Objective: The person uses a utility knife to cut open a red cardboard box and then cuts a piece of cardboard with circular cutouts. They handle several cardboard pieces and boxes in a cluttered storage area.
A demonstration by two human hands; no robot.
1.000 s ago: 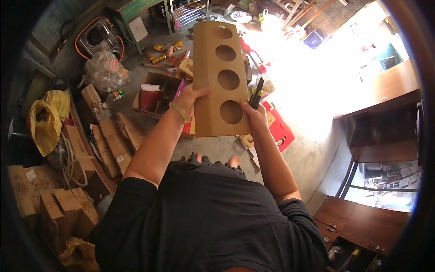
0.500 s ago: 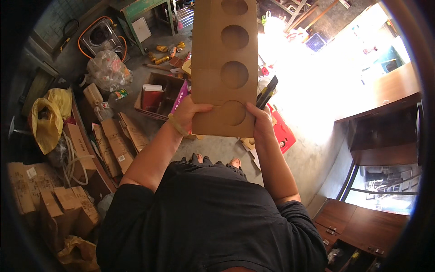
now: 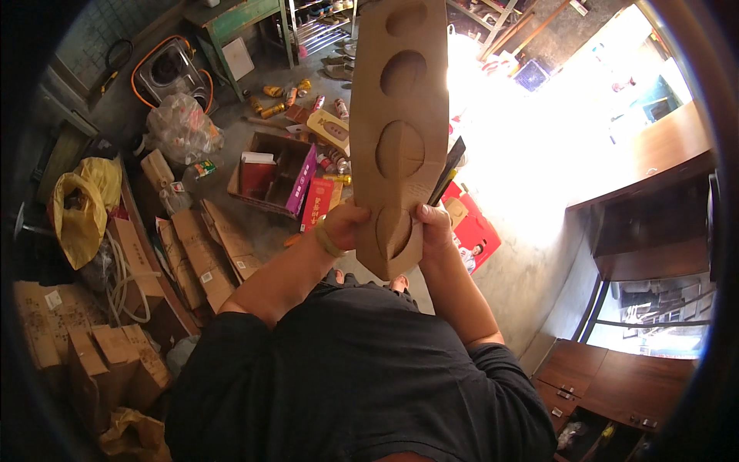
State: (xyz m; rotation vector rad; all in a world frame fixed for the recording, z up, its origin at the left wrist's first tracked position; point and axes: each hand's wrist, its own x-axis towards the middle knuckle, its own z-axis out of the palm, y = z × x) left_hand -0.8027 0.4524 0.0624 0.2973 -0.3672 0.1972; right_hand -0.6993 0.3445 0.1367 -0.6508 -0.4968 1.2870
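In front of my body I hold a long brown cardboard strip [image 3: 364, 146] with a row of round cut-outs. Its sides bend along a lengthwise crease, and the near end comes to a blunt point. My left hand [image 3: 344, 228] is closed on the strip's left edge near that end. Opposite it, my right hand [image 3: 436, 231] grips the right edge, thumb on top. A black utility knife [image 3: 449, 171] also sticks up from my right hand, pointing away from me. The fingers beneath the cardboard are hidden.
On the floor stand an open purple-sided box [image 3: 302, 183], scattered cans [image 3: 271, 108] and a red printed carton piece [image 3: 477, 233]. Folded cardboard boxes [image 3: 202, 250] lean at the left. A gas stove [image 3: 167, 71] lies farther off. Dark wooden cabinets [image 3: 631, 377] stand at the right.
The cardboard strip was nearly flat and now bends along its length, its near end folded to a point. Both hands have come slightly nearer me, and the left has moved right.
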